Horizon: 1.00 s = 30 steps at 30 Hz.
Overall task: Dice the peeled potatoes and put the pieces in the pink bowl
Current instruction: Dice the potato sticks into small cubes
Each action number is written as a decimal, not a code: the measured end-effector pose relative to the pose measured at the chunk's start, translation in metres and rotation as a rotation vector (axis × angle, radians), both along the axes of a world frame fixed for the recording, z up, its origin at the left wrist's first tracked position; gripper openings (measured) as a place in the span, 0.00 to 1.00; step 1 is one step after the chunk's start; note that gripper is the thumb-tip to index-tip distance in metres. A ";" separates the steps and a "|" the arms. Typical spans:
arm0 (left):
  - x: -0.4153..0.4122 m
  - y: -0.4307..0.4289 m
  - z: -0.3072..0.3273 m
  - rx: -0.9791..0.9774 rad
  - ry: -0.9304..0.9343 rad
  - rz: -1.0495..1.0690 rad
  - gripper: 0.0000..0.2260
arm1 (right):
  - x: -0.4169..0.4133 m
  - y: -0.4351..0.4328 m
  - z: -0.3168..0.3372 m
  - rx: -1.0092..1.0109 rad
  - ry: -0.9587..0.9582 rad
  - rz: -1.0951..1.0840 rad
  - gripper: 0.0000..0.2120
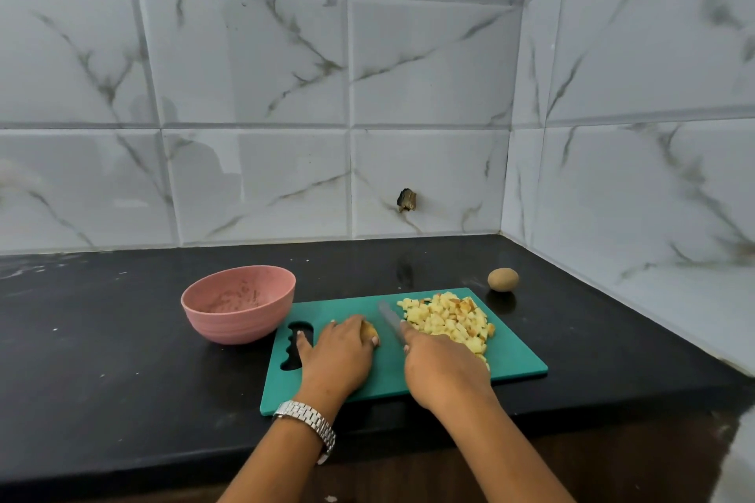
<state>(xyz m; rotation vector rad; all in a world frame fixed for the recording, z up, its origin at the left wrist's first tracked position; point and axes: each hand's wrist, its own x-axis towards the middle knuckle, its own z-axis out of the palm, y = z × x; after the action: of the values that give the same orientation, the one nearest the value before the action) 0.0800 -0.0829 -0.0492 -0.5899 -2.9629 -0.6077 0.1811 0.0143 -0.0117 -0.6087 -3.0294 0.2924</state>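
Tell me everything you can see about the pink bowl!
The pink bowl is round and deep, with faint ridges ringing its lower outside. It looks like matte, speckled plastic. It stands upright on the black counter, just left of the green cutting board, very near the board's corner; whether they touch is unclear. No potato cubes are inside yet, only small pale smears or bits on the inner wall. Neither hand touches it.
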 end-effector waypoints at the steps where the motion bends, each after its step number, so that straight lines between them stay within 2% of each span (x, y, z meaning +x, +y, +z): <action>1: 0.000 0.000 0.000 0.015 0.000 0.009 0.14 | 0.001 0.003 0.001 -0.001 0.000 -0.016 0.27; 4: 0.005 0.000 -0.002 0.043 0.039 0.026 0.13 | 0.005 0.007 0.002 0.006 0.010 -0.021 0.29; 9: 0.011 0.000 -0.004 0.048 0.078 0.018 0.12 | 0.012 -0.002 -0.005 0.032 0.029 0.085 0.27; 14: 0.008 0.000 -0.009 0.061 0.085 0.026 0.12 | 0.012 0.009 -0.005 0.018 0.036 0.024 0.26; 20: 0.007 -0.003 -0.007 0.112 0.096 0.003 0.10 | 0.020 -0.003 -0.012 -0.045 0.238 0.133 0.24; 27: 0.007 -0.005 -0.007 0.146 0.087 0.024 0.12 | 0.019 -0.005 -0.018 0.059 0.201 0.130 0.24; 30: 0.006 -0.005 -0.006 0.161 0.079 0.030 0.12 | 0.013 -0.006 -0.022 0.114 0.176 0.118 0.27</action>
<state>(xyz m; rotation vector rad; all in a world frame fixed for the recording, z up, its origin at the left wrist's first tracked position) 0.0859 -0.0876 -0.0554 -0.5406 -2.8104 -0.7908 0.1943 0.0083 -0.0337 -0.3756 -2.8923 0.1662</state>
